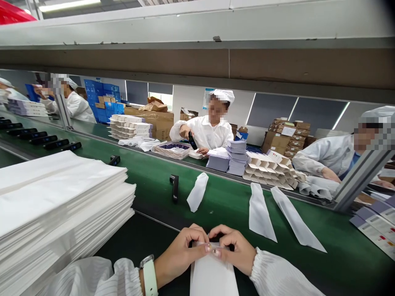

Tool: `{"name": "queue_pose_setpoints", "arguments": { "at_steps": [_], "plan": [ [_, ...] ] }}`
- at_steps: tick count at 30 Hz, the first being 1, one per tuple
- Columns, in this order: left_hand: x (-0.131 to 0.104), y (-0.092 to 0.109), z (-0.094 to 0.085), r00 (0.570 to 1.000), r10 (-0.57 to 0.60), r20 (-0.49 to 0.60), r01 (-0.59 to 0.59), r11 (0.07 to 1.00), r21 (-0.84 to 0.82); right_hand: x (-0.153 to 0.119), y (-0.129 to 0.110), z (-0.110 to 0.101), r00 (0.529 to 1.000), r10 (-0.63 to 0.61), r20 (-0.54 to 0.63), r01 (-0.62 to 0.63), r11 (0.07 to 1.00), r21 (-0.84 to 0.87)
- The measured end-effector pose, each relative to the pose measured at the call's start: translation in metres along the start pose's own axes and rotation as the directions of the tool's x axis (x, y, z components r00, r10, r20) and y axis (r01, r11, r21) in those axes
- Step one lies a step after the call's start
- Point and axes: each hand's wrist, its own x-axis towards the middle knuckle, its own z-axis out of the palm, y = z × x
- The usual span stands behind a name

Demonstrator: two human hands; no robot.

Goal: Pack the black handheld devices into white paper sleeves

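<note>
In the head view my left hand (180, 253) and my right hand (234, 248) meet at the lower middle. Fingers and thumbs of both pinch the upper end of a flat white sleeve (212, 279), thin like paper or foam. Its lower end runs out of the picture. A pale green watch is on my left wrist. Beside my left arm rises a tall stack of white sheets (61, 201). Beyond my hands, on the green conveyor belt (225, 209), lie a small white sleeve (198, 192), two longer ones (262, 213) and a black handheld device (174, 188).
More black devices (57, 142) line the belt at left. Across the belt a co-worker (206, 127) holds a black object near a basket (173, 149). Purple-white cartons (237, 156) and open box trays (271, 168) stand there. A shelf edge (197, 26) spans overhead; a metal post (367, 176) leans at right.
</note>
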Motion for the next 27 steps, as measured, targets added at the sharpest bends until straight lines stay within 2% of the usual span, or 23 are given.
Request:
{"name": "queue_pose_setpoints", "arguments": {
  "at_steps": [2,4,6,7,8,9,12,13,15,17,19,20,21,23,25,27],
  "plan": [
    [0.000,-0.001,0.001,1.000,-0.026,0.008,0.026,0.999,0.023,0.020,-0.015,-0.005,0.998,-0.003,-0.066,0.006,0.999,0.039],
    [-0.001,-0.002,0.003,0.999,-0.040,0.025,0.038,0.997,0.074,0.055,-0.031,-0.003,0.988,-0.026,-0.152,0.022,0.999,-0.027],
    [-0.002,0.000,0.005,0.999,-0.032,0.026,0.029,0.993,0.116,0.097,-0.038,0.009,0.990,-0.047,-0.136,0.016,0.976,-0.218],
    [-0.003,0.001,0.005,1.000,-0.017,0.026,0.013,0.992,0.127,0.117,-0.037,0.017,0.991,-0.011,-0.130,-0.038,0.929,-0.367],
    [-0.003,0.001,0.006,0.999,0.012,0.038,-0.017,0.991,0.134,0.134,-0.033,0.027,0.982,0.069,-0.175,-0.150,0.847,-0.510],
    [-0.004,0.002,0.007,0.997,0.049,0.057,-0.056,0.989,0.136,0.147,-0.028,0.037,0.973,0.108,-0.204,-0.204,0.816,-0.540],
    [-0.003,-0.003,0.006,0.977,0.155,0.143,-0.174,0.976,0.131,0.166,-0.004,0.063,0.959,0.169,-0.226,-0.268,0.800,-0.538],
    [-0.002,-0.005,0.004,0.971,0.166,0.171,-0.187,0.976,0.113,0.167,0.005,0.066,0.958,0.171,-0.230,-0.271,0.802,-0.532],
    [-0.001,-0.009,0.000,0.980,0.119,0.157,-0.140,0.982,0.129,0.162,0.022,0.063,0.961,0.169,-0.217,-0.261,0.806,-0.531],
    [-0.001,-0.007,-0.001,0.995,0.040,0.092,-0.058,0.978,0.202,0.148,0.030,0.047,0.969,0.151,-0.196,-0.222,0.879,-0.422],
    [-0.003,-0.002,0.001,1.000,-0.004,0.016,0.000,0.967,0.254,0.126,0.027,0.024,0.975,0.137,-0.175,-0.157,0.982,-0.106],
    [-0.003,0.001,0.002,1.000,-0.001,-0.005,0.002,0.966,0.260,0.113,0.022,0.013,0.976,0.133,-0.172,-0.115,0.987,0.109],
    [-0.003,0.004,0.002,1.000,0.010,-0.013,-0.006,0.965,0.263,0.100,0.014,0.002,0.976,0.133,-0.172,-0.074,0.947,0.312],
    [-0.003,0.008,0.003,1.000,0.028,-0.001,-0.027,0.966,0.256,0.076,-0.003,-0.014,0.974,0.151,-0.170,-0.026,0.818,0.575],
    [-0.002,0.010,0.004,0.999,0.031,0.015,-0.034,0.969,0.245,0.056,-0.018,-0.024,0.967,0.191,-0.170,-0.020,0.721,0.692],
    [-0.002,0.012,0.004,0.999,0.031,0.024,-0.036,0.970,0.240,0.042,-0.027,-0.029,0.956,0.234,-0.175,-0.030,0.676,0.737]
  ]
}}
